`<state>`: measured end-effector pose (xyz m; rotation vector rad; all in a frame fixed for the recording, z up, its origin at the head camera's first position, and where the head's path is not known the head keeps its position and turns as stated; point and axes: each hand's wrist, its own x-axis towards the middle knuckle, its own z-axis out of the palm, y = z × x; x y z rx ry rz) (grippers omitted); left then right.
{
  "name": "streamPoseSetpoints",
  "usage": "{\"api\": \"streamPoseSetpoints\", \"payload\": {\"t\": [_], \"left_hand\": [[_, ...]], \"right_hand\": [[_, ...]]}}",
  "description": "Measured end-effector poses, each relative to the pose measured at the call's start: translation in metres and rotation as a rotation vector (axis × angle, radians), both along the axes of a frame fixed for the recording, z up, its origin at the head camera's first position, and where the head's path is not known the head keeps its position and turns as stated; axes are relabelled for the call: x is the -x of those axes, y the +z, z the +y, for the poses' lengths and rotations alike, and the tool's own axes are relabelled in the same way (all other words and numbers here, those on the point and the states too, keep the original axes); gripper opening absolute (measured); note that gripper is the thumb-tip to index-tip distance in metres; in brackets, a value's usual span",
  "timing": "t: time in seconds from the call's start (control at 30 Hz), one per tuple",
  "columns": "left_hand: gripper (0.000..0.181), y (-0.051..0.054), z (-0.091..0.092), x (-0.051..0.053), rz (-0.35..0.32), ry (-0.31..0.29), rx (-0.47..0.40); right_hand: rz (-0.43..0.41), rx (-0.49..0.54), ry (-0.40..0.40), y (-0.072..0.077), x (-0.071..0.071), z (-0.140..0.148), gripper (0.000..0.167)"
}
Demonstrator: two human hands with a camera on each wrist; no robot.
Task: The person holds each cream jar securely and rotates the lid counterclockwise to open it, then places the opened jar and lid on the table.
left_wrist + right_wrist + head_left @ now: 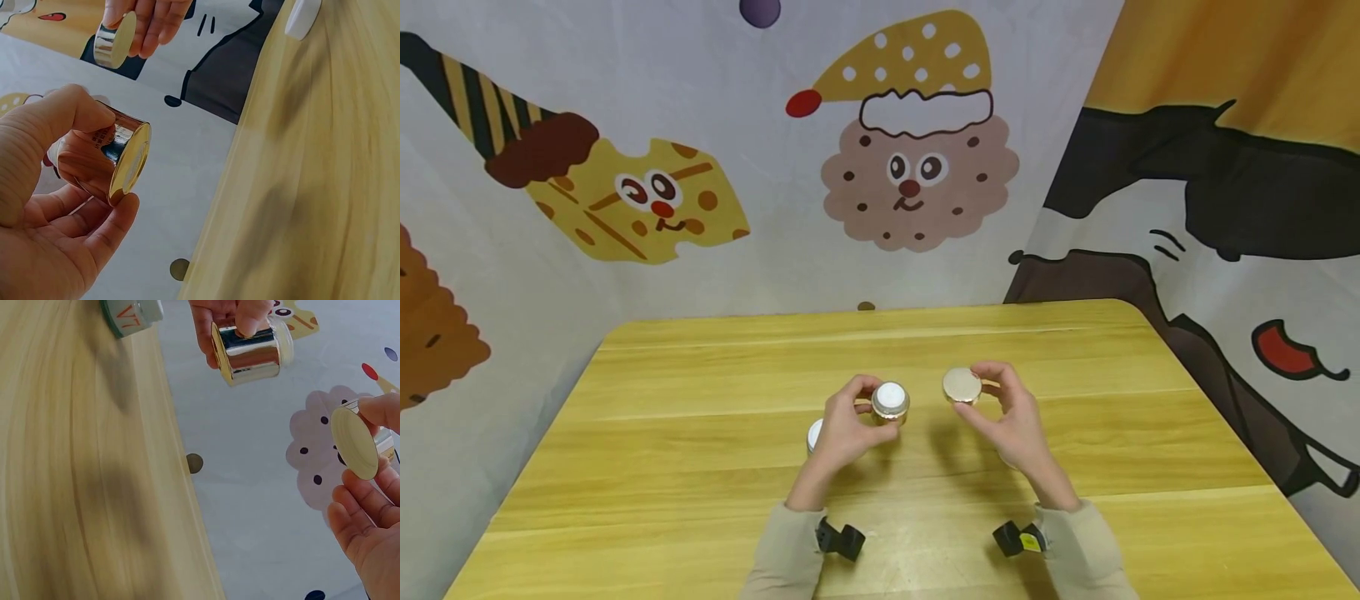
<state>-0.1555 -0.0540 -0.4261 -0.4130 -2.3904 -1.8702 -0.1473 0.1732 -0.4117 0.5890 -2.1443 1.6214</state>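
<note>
My left hand [848, 427] grips a small shiny gold cosmetic jar [891, 403] above the table, thumb on one side and fingers on the other. The jar's lid is off, and a white round surface shows at its top. To the right, my right hand [1013, 421] pinches a gold round lid [962, 385] by its edge, apart from the jar. In the right wrist view the lid's pale hollow underside [355, 445] shows. The left wrist view shows the jar's gold-rimmed base [131, 164].
A white and green jar marked V7 [130, 317] stands on the wooden table [700, 483], partly hidden behind my left hand in the head view. A white round lid [303, 17] lies near my right hand. A cartoon-printed cloth [760, 275] hangs behind the table's far edge.
</note>
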Motion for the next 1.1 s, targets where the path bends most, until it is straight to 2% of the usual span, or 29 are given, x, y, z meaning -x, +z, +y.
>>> {"api": "streamPoseSetpoints", "payload": {"t": [0.13, 0.57, 0.67, 0.97, 1.1], "left_hand": [[0.047, -0.006, -0.002, 0.001, 0.001, -0.013, 0.012], [0.044, -0.011, -0.003, 0.002, 0.011, -0.035, 0.079], [0.044, -0.012, -0.003, 0.002, 0.003, -0.037, 0.083], [0.049, -0.015, -0.002, 0.003, -0.015, -0.038, 0.058], [0.051, -0.016, -0.001, 0.003, -0.028, -0.041, 0.049]], "right_hand": [[0.013, -0.028, -0.009, -0.003, -0.001, 0.005, 0.046], [0.089, -0.082, -0.013, -0.012, -0.005, 0.017, 0.05], [0.076, -0.088, -0.031, -0.013, -0.006, 0.018, 0.051], [0.071, -0.113, -0.048, 0.006, -0.017, 0.013, 0.043], [0.063, -0.125, -0.047, 0.008, -0.018, 0.013, 0.042]]}}
